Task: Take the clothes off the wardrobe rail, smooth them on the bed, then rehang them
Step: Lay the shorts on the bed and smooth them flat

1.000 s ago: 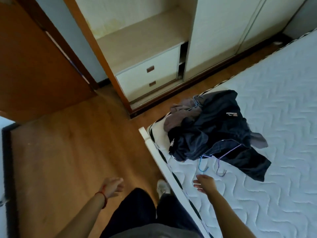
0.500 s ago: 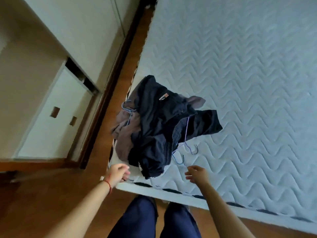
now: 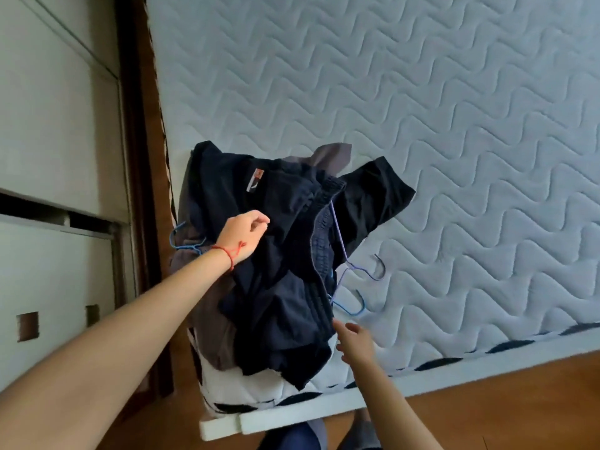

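A heap of dark navy clothes [image 3: 285, 287] lies on the near left corner of the white quilted mattress [image 3: 454, 141], with a grey garment [image 3: 211, 326] under it. A purple hanger [image 3: 367, 271] and a blue hanger [image 3: 354, 306] stick out on the heap's right side, and another blue hanger [image 3: 181, 241] shows on its left. My left hand [image 3: 245, 235], a red string on its wrist, hovers over the top of the heap with loosely curled fingers. My right hand [image 3: 355, 344] reaches to the heap's near right edge, straight fingertips at the dark cloth.
The white wardrobe [image 3: 58, 125] with its drawers [image 3: 48, 287] stands left of the bed across a narrow strip of wooden floor. The white bed frame [image 3: 292, 420] runs along the near edge. My legs stand just below it on the floor [image 3: 503, 401].
My view has swung toward the bed and closer to the heap. My left hand has risen from the bed's corner onto the heap. My right hand has moved to the heap's near edge.
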`<move>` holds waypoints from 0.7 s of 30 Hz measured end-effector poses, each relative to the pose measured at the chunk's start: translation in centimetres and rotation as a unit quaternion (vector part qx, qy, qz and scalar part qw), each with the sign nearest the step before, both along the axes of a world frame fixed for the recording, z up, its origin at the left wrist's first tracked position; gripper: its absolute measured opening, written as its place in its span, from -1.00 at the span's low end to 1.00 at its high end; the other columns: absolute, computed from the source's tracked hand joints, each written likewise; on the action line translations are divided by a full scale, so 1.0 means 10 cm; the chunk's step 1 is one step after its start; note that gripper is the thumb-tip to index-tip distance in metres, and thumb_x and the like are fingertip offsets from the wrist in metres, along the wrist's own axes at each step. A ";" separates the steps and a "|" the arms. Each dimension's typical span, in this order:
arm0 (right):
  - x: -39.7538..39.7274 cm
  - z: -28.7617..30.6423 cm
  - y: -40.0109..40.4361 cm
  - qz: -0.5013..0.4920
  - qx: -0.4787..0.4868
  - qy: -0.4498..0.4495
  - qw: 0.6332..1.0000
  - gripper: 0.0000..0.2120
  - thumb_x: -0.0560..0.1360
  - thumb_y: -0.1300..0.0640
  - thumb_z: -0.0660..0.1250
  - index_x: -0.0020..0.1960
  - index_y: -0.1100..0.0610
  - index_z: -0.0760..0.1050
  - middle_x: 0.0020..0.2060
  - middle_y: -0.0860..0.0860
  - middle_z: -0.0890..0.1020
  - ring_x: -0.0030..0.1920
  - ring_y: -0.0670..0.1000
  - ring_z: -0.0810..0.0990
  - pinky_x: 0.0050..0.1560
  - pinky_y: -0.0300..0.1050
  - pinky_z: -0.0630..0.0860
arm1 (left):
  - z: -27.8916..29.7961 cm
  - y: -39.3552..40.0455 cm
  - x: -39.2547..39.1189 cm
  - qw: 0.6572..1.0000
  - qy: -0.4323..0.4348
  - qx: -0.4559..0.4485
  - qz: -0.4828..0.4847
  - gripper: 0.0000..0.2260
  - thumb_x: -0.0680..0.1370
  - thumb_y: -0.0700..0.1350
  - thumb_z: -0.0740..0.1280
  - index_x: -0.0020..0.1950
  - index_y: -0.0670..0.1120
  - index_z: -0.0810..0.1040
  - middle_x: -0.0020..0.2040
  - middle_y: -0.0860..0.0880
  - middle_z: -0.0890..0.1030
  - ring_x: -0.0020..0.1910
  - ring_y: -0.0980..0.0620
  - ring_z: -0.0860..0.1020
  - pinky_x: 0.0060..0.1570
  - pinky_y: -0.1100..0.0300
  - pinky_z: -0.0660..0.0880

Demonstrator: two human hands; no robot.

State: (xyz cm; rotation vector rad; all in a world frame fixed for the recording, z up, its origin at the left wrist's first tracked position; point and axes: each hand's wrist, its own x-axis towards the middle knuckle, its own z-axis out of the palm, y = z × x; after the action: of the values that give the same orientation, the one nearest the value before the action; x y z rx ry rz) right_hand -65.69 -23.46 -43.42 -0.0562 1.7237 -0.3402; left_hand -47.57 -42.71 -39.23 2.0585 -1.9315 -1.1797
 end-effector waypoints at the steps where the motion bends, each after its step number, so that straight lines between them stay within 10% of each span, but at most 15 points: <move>1: 0.03 -0.05 0.00 -0.028 0.025 -0.022 0.999 -0.48 0.46 -0.07 0.34 0.12 0.40 0.47 0.01 0.36 0.56 -0.08 0.20 0.56 -0.07 0.02 0.48 | -0.08 -0.14 -0.07 0.999 -0.008 -0.016 -0.027 -0.82 0.53 -0.21 0.25 0.07 -0.17 0.59 -0.01 -0.14 0.65 0.00 -0.07 0.58 0.09 0.24 0.40; 9: 0.26 -0.32 -0.02 -0.137 0.044 -0.081 0.986 -0.73 0.39 0.04 0.46 -0.20 0.22 0.47 -0.40 0.04 0.50 -0.39 -0.04 0.47 -0.47 -0.30 0.37 | -0.75 -0.96 -0.77 0.957 -0.102 -0.118 -0.245 -0.67 0.55 -0.19 0.20 0.32 -0.05 0.45 0.39 -0.04 0.41 0.40 -0.07 0.29 0.33 -0.02 0.29; 14: 0.35 -0.42 -0.02 -0.147 0.003 -0.035 0.989 -0.81 0.38 0.12 0.45 -0.07 0.22 0.60 -0.20 0.11 0.69 -0.15 0.06 0.66 -0.05 -0.05 0.60 | -0.97 -1.15 -1.16 0.910 -0.164 -0.096 -0.368 -0.62 0.57 -0.14 0.18 0.39 0.04 0.34 0.47 0.04 0.27 0.47 0.00 0.16 0.40 -0.02 0.07; 21: 0.38 -0.38 -0.04 -0.109 -0.043 0.034 0.993 -0.95 0.42 0.13 0.39 -0.17 0.11 0.57 -0.27 0.01 0.67 -0.17 -0.02 0.64 -0.19 -0.21 0.53 | -1.09 -1.15 -1.31 0.832 -0.254 -0.062 -0.489 -0.51 0.55 -0.18 0.18 0.45 0.08 0.18 0.48 0.02 0.20 0.47 -0.05 0.11 0.45 -0.18 -0.07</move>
State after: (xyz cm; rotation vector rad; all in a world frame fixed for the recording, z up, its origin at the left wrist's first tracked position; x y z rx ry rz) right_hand -61.85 -23.88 -47.22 0.0588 1.7871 -0.5784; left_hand -60.72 -54.25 -50.14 1.3285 -3.4105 -0.5001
